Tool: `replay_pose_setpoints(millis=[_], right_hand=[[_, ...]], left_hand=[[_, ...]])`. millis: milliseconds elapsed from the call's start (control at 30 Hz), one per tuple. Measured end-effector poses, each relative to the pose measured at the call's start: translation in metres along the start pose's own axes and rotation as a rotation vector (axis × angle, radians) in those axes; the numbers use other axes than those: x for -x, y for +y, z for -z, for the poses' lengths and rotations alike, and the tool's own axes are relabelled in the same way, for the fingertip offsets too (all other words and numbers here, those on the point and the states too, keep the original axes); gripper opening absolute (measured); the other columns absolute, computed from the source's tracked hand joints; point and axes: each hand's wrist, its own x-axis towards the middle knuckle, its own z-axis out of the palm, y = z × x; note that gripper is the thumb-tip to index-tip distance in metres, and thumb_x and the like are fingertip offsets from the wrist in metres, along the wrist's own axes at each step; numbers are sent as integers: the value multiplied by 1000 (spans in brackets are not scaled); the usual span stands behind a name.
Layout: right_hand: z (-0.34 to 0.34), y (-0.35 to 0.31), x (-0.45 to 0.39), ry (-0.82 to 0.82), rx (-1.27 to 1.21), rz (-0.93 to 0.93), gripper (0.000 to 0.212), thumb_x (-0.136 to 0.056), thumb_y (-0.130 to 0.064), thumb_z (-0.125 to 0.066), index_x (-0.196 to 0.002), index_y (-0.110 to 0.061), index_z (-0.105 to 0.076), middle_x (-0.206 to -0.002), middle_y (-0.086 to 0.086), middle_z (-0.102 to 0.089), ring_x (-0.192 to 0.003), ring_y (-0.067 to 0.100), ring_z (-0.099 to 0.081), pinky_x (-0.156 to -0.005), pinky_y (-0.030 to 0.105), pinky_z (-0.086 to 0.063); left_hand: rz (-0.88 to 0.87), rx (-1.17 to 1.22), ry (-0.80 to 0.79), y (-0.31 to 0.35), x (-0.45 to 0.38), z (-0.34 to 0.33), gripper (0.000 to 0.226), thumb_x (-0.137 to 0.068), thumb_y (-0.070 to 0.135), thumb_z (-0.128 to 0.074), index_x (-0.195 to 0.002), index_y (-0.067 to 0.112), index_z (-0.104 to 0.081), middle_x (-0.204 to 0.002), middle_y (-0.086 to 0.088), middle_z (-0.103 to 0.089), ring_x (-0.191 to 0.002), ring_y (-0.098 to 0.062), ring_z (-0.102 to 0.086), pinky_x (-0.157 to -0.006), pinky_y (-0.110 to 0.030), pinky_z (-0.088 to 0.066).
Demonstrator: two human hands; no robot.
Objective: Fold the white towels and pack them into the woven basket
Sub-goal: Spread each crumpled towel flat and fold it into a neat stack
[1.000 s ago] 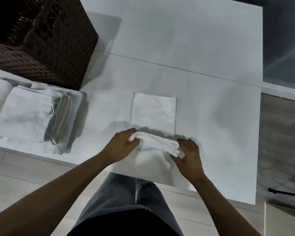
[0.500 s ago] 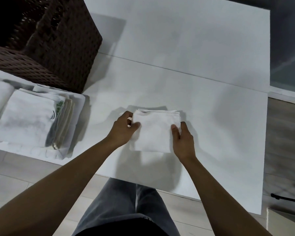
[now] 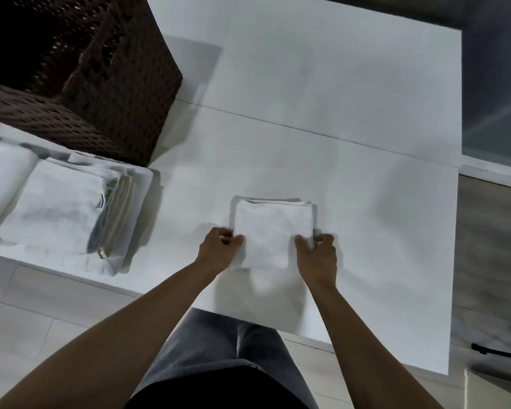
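Two hands on one folded white towel (image 3: 273, 231), lying on the white table (image 3: 366, 113) near its front edge. Left hand (image 3: 217, 250) pinching the towel's left edge, thumb on top and fingers curled. Right hand (image 3: 317, 255) pinching the right edge the same way. Dark woven basket (image 3: 115, 84) at the table's far left corner, well apart from the towel. Stack of folded towels (image 3: 59, 208) just in front of the basket.
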Motion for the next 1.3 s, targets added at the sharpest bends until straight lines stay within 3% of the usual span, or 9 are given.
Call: replay_pose_setpoints(millis=[100, 200, 267, 433, 600, 800, 933, 1167, 1300], right_hand=[[6, 3, 2, -59, -126, -101, 45, -83, -58, -65, -107, -21, -56, -100, 1, -67, -87, 26, -66, -82, 46, -60], [18, 2, 5, -180, -256, -211, 29, -91, -49, -68, -83, -21, -61, -85, 1, -62, -76, 20, -61, -72, 37, -57], [23, 7, 11, -252, -300, -250, 26, -91, -44, -72, -86, -20, -64, -89, -2, -62, -84, 21, -62, -80, 37, -56], [33, -2, 29, -227, -298, -30, 34, -90, -35, -73, -85, -2, -67, -80, 7, -61, -72, 20, -56, -69, 32, -44], [36, -61, 56, -243, -303, 200, 30, -92, -30, -71, -80, -5, -61, -76, 4, -60, -72, 19, -51, -68, 33, -39], [8, -133, 104, -281, -316, 420, 9, -93, -24, -69, -86, -18, -71, -88, 0, -71, -83, 14, -62, -76, 32, -44], [-31, -166, 151, -366, -302, 495, 8, -93, -20, -69, -86, -20, -72, -85, -7, -73, -74, 3, -62, -71, 30, -45], [-110, -210, 230, -457, -260, 601, 8, -92, -22, -72, -87, -18, -73, -90, 3, -73, -81, 12, -63, -75, 34, -46], [-157, -228, 267, -491, -226, 642, 4, -92, -20, -74, -93, -16, -75, -92, -9, -75, -83, 1, -67, -72, 16, -48]], left_hand=[[49, 10, -36, 11, 7, -1, 35, -84, 40, -77, -108, 23, -58, -103, 3, -65, -100, -21, -66, -89, -37, -57], [35, -12, -73, 18, 21, -1, 16, -90, 28, -73, -93, 15, -64, -84, 3, -61, -82, -19, -60, -63, -25, -48], [20, -30, -66, 15, 31, 5, 14, -91, 24, -72, -89, 12, -65, -79, 1, -60, -78, -20, -58, -56, -22, -44], [-18, 46, -84, 14, 59, 28, 20, -90, 21, -72, -106, 10, -68, -105, -14, -71, -85, -25, -66, -66, -29, -51], [-77, 224, -47, 19, 88, 72, 20, -88, 9, -72, -104, 3, -65, -96, -14, -69, -84, -24, -67, -87, -47, -57], [-109, 464, -32, 19, 119, 142, 33, -95, 30, -66, -104, -1, -62, -97, -19, -71, -74, -24, -70, -70, -43, -63], [-145, 572, -5, -4, 140, 206, 36, -98, 42, -60, -108, 9, -67, -98, -14, -76, -85, -31, -74, -68, -42, -61], [-228, 642, 97, -56, 161, 315, 18, -103, 32, -54, -112, 21, -66, -97, -4, -77, -81, -29, -76, -67, -44, -62], [-195, 661, 158, -92, 161, 361, 17, -102, 25, -56, -114, 21, -66, -103, -7, -75, -79, -32, -75, -66, -44, -62]])
